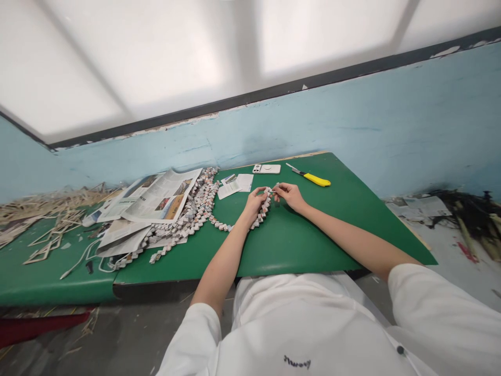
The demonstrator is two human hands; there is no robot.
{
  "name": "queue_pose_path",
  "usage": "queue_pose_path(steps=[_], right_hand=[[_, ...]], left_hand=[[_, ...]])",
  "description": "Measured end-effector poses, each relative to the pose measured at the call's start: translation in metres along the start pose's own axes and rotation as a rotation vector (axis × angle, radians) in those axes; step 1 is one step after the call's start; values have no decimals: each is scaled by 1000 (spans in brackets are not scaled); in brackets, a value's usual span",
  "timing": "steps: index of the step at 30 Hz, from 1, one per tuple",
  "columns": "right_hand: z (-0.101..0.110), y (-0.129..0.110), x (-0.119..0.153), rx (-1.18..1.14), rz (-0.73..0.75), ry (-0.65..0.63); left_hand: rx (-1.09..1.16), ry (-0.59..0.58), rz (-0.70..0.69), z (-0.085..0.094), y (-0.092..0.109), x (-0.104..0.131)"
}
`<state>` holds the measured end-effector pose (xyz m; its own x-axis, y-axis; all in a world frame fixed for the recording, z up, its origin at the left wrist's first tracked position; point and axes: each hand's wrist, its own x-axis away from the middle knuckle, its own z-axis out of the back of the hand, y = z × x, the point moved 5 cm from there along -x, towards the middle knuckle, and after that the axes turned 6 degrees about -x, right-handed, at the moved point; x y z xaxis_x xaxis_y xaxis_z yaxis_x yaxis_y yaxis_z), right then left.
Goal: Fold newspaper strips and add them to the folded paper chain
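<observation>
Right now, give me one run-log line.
left hand: holding paper chain | right hand: pinching paper strip at chain's end | knife: on table, right of phone | newspaper: overlapping folded-paper pile

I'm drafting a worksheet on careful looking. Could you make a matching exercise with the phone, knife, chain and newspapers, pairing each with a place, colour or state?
Things:
1. Phone
2. Knife
3. Paper chain
4. Newspapers

Descriptions:
A. Held in the left hand
B. Spread over the heap of folded paper pieces
C. White, lying with its lenses up
D. Yellow-handled, lying on the green table

Right pairs: 1-C, 2-D, 3-A, 4-B
</observation>
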<state>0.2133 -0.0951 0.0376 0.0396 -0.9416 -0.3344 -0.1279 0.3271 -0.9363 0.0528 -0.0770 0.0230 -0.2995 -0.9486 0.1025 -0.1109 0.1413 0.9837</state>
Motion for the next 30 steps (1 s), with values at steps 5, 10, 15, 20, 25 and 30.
queue_pose_path(steps=[5, 10, 15, 20, 25, 30], right_hand=[[2, 1, 0, 17, 25, -7], [3, 0, 0, 33, 15, 11], [4, 2, 0, 36, 36, 21], [3, 4, 0, 35, 78, 34], [2, 7, 0, 43, 92, 12], [1, 9, 2, 89, 100, 20]], left_hand=[[-19, -27, -25, 0, 2, 2], [-97, -28, -64, 0, 4, 3], [-125, -39, -75, -1, 3, 4], [-105, -43, -89, -1, 2, 2], [-131, -41, -158, -1, 2, -3], [-151, -30, -157, 0, 2, -4]])
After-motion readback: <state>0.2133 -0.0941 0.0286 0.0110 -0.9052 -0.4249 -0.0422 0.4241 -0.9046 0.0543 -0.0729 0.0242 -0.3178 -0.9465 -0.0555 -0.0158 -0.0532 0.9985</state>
